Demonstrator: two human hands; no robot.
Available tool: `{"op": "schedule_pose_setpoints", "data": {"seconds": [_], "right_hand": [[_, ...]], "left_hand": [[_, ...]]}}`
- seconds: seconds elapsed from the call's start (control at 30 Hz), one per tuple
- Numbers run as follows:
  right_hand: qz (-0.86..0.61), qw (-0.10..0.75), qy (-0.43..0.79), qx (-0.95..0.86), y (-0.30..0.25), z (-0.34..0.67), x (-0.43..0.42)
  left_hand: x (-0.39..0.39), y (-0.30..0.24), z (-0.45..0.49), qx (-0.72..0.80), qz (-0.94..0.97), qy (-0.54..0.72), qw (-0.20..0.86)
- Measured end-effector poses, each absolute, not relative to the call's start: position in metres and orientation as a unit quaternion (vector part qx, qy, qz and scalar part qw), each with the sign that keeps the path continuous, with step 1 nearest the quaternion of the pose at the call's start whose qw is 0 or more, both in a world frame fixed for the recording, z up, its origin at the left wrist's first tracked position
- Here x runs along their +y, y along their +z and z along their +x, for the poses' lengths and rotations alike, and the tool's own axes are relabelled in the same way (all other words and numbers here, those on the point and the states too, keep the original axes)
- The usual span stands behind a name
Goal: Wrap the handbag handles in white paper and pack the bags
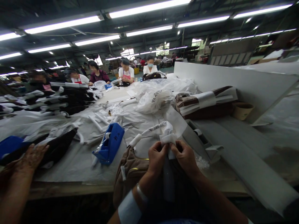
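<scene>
A brown bag [121, 174] with gold zippers lies at the table's front edge, partly hidden by my forearms. Its strap [151, 129], wrapped in white material, arches up from the bag. Both hands meet at the strap's near end, around a piece of white wrapping sheet [167, 139]. With thumb and fingers closed, my left hand [157, 157] pinches the sheet's left side. My right hand [186, 157] pinches the same sheet from the right, fingertips close to the left ones. A white strip hangs below them.
Left of the bag stands a blue tape dispenser [113, 143]; a grey tape dispenser [203, 141] is at right. A co-worker's hand [30, 157] rests on a black bag [62, 151]. Beyond lie clear plastic bags [151, 99], a wrapped brown bag [207, 104] and a tape roll [243, 110].
</scene>
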State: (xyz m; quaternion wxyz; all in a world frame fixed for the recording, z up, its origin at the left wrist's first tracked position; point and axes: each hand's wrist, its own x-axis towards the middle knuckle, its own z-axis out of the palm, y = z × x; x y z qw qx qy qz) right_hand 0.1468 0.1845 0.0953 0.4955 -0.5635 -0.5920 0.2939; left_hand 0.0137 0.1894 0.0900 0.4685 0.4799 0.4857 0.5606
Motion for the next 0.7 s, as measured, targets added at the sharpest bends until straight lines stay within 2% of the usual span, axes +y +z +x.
{"op": "schedule_pose_setpoints", "data": {"seconds": [0.17, 0.3, 0.43, 0.57, 0.7], "right_hand": [[-0.568, 0.468, 0.254, -0.628, 0.096, 0.152, 0.188], [-0.563, 0.437, 0.297, -0.635, 0.102, 0.161, 0.194], [-0.521, 0.459, 0.341, -0.634, 0.104, 0.16, 0.197], [-0.524, 0.486, 0.311, -0.627, 0.102, 0.154, 0.192], [-0.541, 0.468, 0.284, -0.639, 0.101, 0.148, 0.184]], "left_hand": [[0.19, 0.094, 0.009, 0.48, 0.501, 0.561, 0.451], [0.191, 0.093, 0.009, 0.428, 0.431, 0.569, 0.554], [0.194, 0.09, 0.011, 0.386, 0.381, 0.574, 0.614], [0.197, 0.09, 0.012, 0.398, 0.398, 0.565, 0.603], [0.2, 0.092, 0.013, 0.431, 0.455, 0.57, 0.531]]}}
